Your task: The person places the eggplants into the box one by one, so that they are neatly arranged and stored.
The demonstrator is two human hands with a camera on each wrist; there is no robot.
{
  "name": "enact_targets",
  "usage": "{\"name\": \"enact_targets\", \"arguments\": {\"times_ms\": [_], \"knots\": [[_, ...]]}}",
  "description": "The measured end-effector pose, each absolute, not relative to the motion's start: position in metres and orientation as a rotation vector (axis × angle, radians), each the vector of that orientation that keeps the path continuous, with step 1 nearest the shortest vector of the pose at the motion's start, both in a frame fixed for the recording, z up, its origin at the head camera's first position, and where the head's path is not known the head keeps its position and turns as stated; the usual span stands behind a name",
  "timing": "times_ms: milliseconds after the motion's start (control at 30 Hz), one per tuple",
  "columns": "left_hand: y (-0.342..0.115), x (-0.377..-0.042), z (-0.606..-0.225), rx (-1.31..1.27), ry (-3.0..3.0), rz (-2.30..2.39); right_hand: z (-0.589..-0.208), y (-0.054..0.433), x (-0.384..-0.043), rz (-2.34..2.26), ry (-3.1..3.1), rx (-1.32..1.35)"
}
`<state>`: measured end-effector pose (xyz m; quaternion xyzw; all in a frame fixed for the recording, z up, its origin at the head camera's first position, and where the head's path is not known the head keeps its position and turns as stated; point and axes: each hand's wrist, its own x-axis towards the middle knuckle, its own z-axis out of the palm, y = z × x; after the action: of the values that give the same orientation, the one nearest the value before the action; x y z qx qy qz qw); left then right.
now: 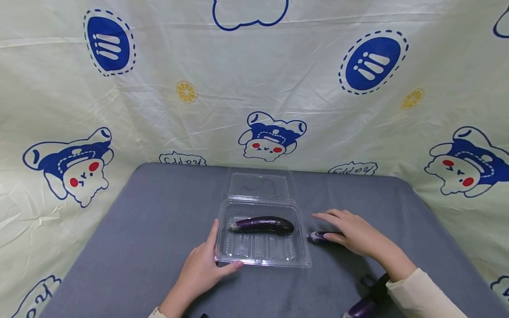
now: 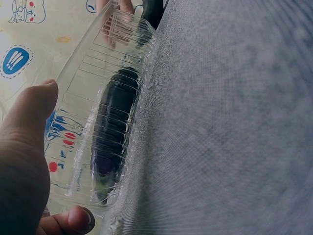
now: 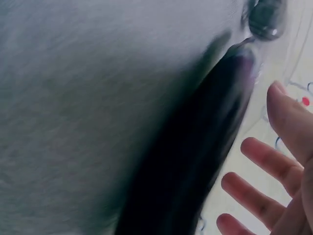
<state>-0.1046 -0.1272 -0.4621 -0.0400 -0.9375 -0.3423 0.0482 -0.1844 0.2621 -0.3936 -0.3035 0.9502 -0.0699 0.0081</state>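
Note:
A clear plastic clamshell container (image 1: 258,256) lies on the table with its lid folded back. Inside it an eggplant (image 1: 264,224) lies crosswise; the left wrist view shows this eggplant (image 2: 115,122) through the ribbed wall. My left hand (image 1: 203,265) holds the container's near left corner, thumb along the front rim and index finger along the left side. My right hand (image 1: 354,232) hovers over a second eggplant (image 1: 318,237), right of the container and partly hidden by that hand. In the right wrist view, spread fingers (image 3: 264,156) are apart from this eggplant (image 3: 195,137).
Another purple eggplant (image 1: 361,307) lies at the near right, partly covered by a black item (image 1: 377,287) under the right sleeve (image 1: 421,293). The open lid (image 1: 260,183) extends toward the back edge. A printed curtain (image 1: 218,132) hangs behind the grey table (image 1: 159,212).

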Motion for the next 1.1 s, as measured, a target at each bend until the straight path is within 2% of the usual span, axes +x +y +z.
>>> {"name": "enact_targets", "arguments": {"times_ms": [333, 600, 1100], "knots": [[-0.127, -0.105, -0.462, -0.128, -2.867, -1.035, -0.406, 0.287, -0.184, -0.299, 2.851, -0.862], [-0.127, -0.106, -0.463, -0.134, -2.856, -1.04, -0.416, 0.291, -0.184, -0.338, 2.82, -0.985], [-0.127, -0.105, -0.462, -0.137, -2.86, -1.038, -0.421, 0.293, -0.184, -0.387, 2.874, -0.924]]}}
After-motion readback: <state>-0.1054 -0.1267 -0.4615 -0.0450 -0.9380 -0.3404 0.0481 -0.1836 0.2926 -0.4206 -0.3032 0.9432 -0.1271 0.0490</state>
